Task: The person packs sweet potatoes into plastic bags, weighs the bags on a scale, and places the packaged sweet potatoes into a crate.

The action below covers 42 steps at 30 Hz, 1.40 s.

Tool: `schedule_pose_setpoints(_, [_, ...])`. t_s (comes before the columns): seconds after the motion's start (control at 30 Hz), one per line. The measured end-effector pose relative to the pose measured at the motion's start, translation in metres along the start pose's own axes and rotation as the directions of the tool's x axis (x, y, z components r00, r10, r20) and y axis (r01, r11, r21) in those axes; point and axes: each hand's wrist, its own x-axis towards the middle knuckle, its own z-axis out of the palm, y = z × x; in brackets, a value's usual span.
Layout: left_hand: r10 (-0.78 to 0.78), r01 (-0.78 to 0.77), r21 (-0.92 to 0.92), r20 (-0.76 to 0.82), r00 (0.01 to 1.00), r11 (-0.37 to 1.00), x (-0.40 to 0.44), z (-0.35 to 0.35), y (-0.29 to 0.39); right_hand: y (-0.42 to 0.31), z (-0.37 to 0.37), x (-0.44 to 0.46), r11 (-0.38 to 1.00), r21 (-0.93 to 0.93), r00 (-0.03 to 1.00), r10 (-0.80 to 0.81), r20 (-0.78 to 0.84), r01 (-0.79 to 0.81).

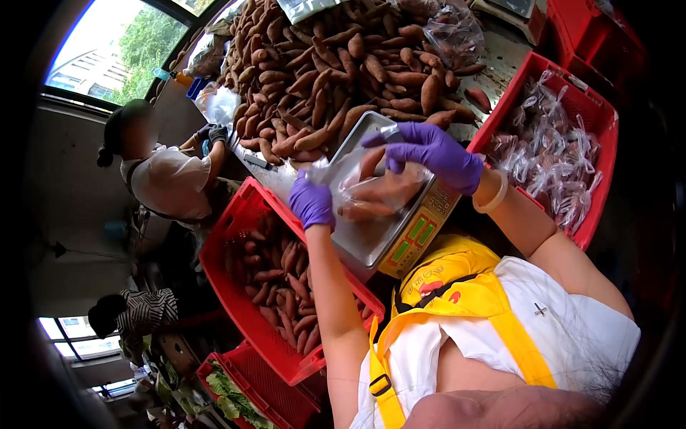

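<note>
A clear plastic bag [346, 179] with several sweet potatoes [379, 191] inside is above the metal pan of a digital scale [350, 239]. My left hand [312, 201], in a purple glove, has its fingers closed on the bag's left edge. On the other side, my right hand [436, 154], also gloved in purple, is bent over the bag's top, fingers curled near one sweet potato at the opening. Whether those fingers grip the bag or the sweet potato is hard to make out. The scale's green displays [412, 239] face me.
A large pile of sweet potatoes [307, 79] covers the table behind the scale. One red crate [250, 314] of loose sweet potatoes stands at left, another [607, 136] with tied bags at right. A co-worker [171, 179] stands at the left, with other people farther back.
</note>
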Motion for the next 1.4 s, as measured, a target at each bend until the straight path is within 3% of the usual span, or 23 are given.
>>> schedule_pose_setpoints(0.07, [-0.144,0.137,-0.093,-0.078,0.987,0.986,0.001,-0.01,-0.042,-0.003,-0.026,0.01,0.989,-0.101,0.992,-0.11,-0.059,0.104])
schedule_pose_setpoints(0.1, [-0.138,0.088,-0.365,-0.114,0.984,0.927,-0.007,-0.029,-0.047,-0.005,-0.028,0.01,0.992,-0.065,0.992,-0.111,-0.055,0.108])
schedule_pose_setpoints(0.13, [-0.144,0.022,-0.609,-0.152,0.978,0.793,-0.016,-0.054,-0.041,-0.008,-0.028,0.012,0.993,-0.033,0.992,-0.118,-0.05,0.116])
schedule_pose_setpoints(0.2, [-0.11,-0.042,-0.821,-0.126,0.986,0.569,-0.046,-0.095,-0.015,-0.016,-0.01,0.005,0.991,0.021,0.992,-0.13,-0.006,0.13])
schedule_pose_setpoints(0.27, [-0.049,-0.053,-0.771,-0.109,0.993,0.635,-0.078,-0.108,0.003,-0.011,-0.006,-0.003,0.996,0.034,0.996,-0.083,0.045,0.081])
schedule_pose_setpoints(0.3, [-0.02,-0.01,-0.827,-0.026,0.999,0.563,-0.09,-0.104,-0.002,-0.008,-0.007,-0.008,0.999,0.004,0.999,-0.036,0.035,0.036])
schedule_pose_setpoints(0.33, [0.08,0.04,-0.799,0.11,0.991,0.6,-0.094,-0.095,-0.026,-0.004,-0.009,-0.013,1.0,-0.026,1.0,0.006,0.022,-0.005])
schedule_pose_setpoints(0.4, [0.077,0.095,-0.748,0.192,0.978,0.656,-0.12,-0.105,-0.02,0.0,-0.017,-0.027,0.986,-0.033,0.986,0.164,0.018,-0.163])
schedule_pose_setpoints(0.47, [0.255,-0.283,-0.542,-0.128,0.958,0.792,-0.132,-0.126,0.017,0.014,-0.023,-0.042,0.97,-0.019,0.971,0.241,-0.008,-0.241])
schedule_pose_setpoints(0.53, [0.298,-0.418,-0.589,-0.294,0.908,0.692,-0.143,-0.137,0.057,0.016,-0.011,-0.051,0.958,-0.011,0.958,0.285,-0.025,-0.285])
schedule_pose_setpoints(0.6, [0.601,-0.625,-0.526,-0.246,0.761,0.576,-0.134,-0.13,0.086,0.01,0.0,-0.051,0.953,-0.019,0.953,0.302,-0.024,-0.303])
schedule_pose_setpoints(0.67, [0.624,-0.55,-0.473,0.0,0.782,0.689,-0.115,-0.081,0.093,0.002,0.008,-0.053,0.962,0.054,0.964,0.267,0.011,-0.267])
schedule_pose_setpoints(0.73, [0.507,-0.468,-0.224,0.169,0.845,0.855,-0.088,-0.036,0.101,0.006,0.007,-0.056,0.971,0.082,0.974,0.225,0.015,-0.226])
schedule_pose_setpoints(0.8, [0.441,-0.396,-0.198,0.304,0.845,0.896,-0.064,-0.014,0.097,-0.001,0.009,-0.058,0.977,-0.058,0.977,0.208,0.037,-0.205])
schedule_pose_setpoints(0.93, [0.521,-0.531,-0.096,0.401,0.754,0.842,-0.052,0.03,0.093,0.007,0.006,-0.059,0.966,0.014,0.966,0.257,-0.01,-0.257])
schedule_pose_setpoints(1.0, [0.581,-0.587,-0.004,0.149,0.8,0.81,-0.046,0.067,0.078,0.028,-0.005,-0.052,0.971,0.074,0.971,0.231,-0.06,-0.226])
schedule_pose_setpoints(1.03, [0.522,-0.508,-0.161,0.068,0.85,0.846,-0.033,0.078,0.072,0.034,-0.011,-0.047,0.973,0.136,0.972,0.205,-0.118,-0.189])
schedule_pose_setpoints(1.07, [0.515,-0.5,-0.158,0.063,0.855,0.851,-0.034,0.051,0.08,0.032,-0.014,-0.043,0.972,0.135,0.972,0.207,-0.108,-0.192])
schedule_pose_setpoints(1.17, [0.342,-0.238,-0.39,0.226,0.912,0.89,-0.049,-0.04,0.093,0.022,-0.019,-0.04,0.984,0.135,0.971,0.139,-0.195,-0.114])
schedule_pose_setpoints(1.2, [0.295,-0.062,-0.544,0.353,0.888,0.837,-0.051,-0.046,0.073,0.018,-0.021,-0.04,0.992,0.07,0.972,0.118,-0.203,-0.105])
schedule_pose_setpoints(1.27, [0.29,0.139,-0.745,0.415,0.863,0.652,-0.068,-0.091,0.051,0.014,-0.026,-0.039,0.996,0.004,0.975,0.091,-0.2,-0.092])
schedule_pose_setpoints(1.33, [0.244,0.251,-0.818,0.423,0.873,0.518,-0.086,-0.108,0.004,0.014,-0.032,-0.043,0.994,-0.004,0.978,0.109,-0.179,-0.112])
schedule_pose_setpoints(1.4, [0.057,0.208,-0.894,0.251,0.966,0.396,-0.113,-0.114,-0.038,0.021,-0.041,-0.046,0.997,-0.053,0.991,0.052,-0.127,-0.059])
